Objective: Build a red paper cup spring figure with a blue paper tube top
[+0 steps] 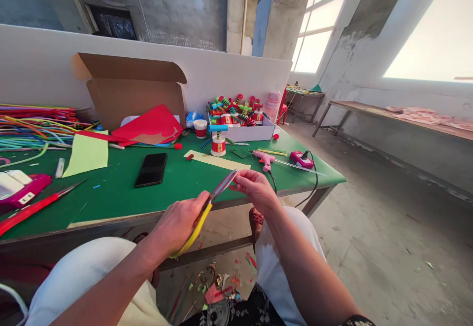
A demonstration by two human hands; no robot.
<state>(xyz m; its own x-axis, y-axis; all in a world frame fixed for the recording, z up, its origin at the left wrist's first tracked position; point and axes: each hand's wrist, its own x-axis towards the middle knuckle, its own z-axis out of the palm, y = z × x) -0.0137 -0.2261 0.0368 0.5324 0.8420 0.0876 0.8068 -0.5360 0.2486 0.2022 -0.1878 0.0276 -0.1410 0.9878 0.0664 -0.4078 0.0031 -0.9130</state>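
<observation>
L hand's (183,222) grip is wrapped round yellow-handled scissors (207,210) at surface's (114,202) near edge; R hand's (255,186) fingertips pinched together, can't tell on what. Blade tips v. close to R fingertips: a slip or misjudged snip could nick 'em.

On table (114,195), seen from scissors (222,186): phone (151,170) at ten o'clock; carton (136,89) at eleven; cup figure (218,146) at twelve, tray (254,134) behind; glue gun (264,160) at two.
</observation>
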